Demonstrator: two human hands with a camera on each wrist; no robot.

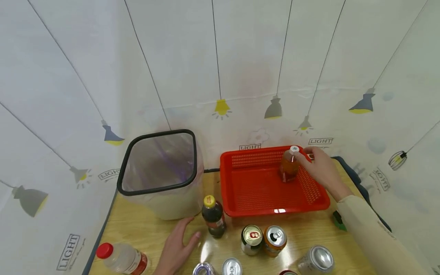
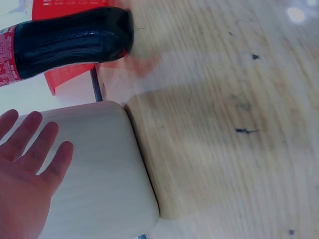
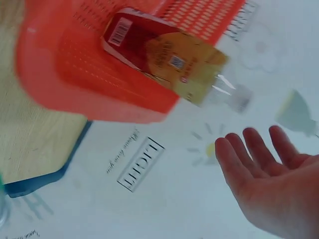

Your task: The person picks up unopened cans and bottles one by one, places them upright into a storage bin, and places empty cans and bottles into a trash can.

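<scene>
The bottle [image 1: 290, 166] stands in the red basket [image 1: 254, 193], at its far right corner. The right grip [image 1: 321, 168] is wide, holding nothing, just beside the cap [image 1: 294, 149]. The left grip [image 1: 177, 242] is spread near the cola bottle [image 1: 213, 217] on the surface [image 1: 137, 225]. The bottle is probably light, slippery, thin plastic that yields when squeezed; fill cannot be told. Take hold at the neck [image 3: 220, 88].
</scene>
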